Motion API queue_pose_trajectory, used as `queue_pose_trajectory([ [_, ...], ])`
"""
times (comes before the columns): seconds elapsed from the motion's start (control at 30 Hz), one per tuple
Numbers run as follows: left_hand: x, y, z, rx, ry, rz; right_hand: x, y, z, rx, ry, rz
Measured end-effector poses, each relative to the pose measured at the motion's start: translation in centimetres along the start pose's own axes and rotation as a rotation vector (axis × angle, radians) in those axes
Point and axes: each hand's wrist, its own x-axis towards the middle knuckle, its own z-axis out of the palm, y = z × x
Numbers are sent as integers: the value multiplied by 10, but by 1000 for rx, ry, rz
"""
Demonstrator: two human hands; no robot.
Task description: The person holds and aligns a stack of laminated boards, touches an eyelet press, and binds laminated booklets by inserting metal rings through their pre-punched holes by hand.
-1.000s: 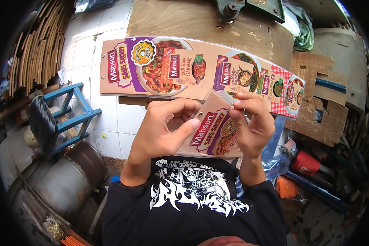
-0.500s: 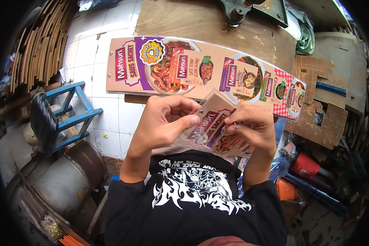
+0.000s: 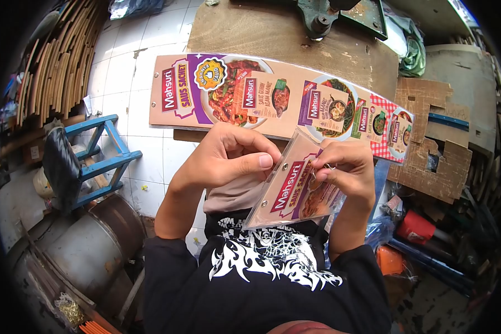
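Note:
Between my two hands a printed Mahsuri sign (image 3: pixel 286 192) in clear plastic is tilted over my lap, with metal eyelets along its left edge. My left hand (image 3: pixel 228 156) is closed, thumb and fingers pinching at the sign's upper left edge. On the other side, my right hand (image 3: pixel 348 167) is closed too, its thumb and index finger holding a small bent metal hook (image 3: pixel 329 166) in front of the sign's face. A longer sign (image 3: pixel 175 114) of the same design lies flat on the wooden table (image 3: pixel 245 33) beyond my hands.
A green metal machine base (image 3: pixel 317 22) stands at the table's far side. Torn cardboard (image 3: pixel 445 167) lies at the right. To the left are a blue stool frame (image 3: pixel 108 158), a metal drum (image 3: pixel 94 245) and stacked thin boards (image 3: pixel 61 61).
The held sign has swung to a steeper tilt, its lower left corner now hanging lower, and its lettering shows more clearly. My left hand has shifted slightly; the metal hook shows more plainly.

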Motion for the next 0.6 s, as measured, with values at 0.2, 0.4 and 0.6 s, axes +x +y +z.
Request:
queue_pose_trajectory([
  [0.2,3,-7,7,27,54,21,-2,-1,-1,-4,23,28],
  [0.4,4,-4,9,50,59,-13,-2,-1,-1,15,25,37],
  [0.6,6,-7,8,70,21,-8,-3,-5,0,53,43,80],
])
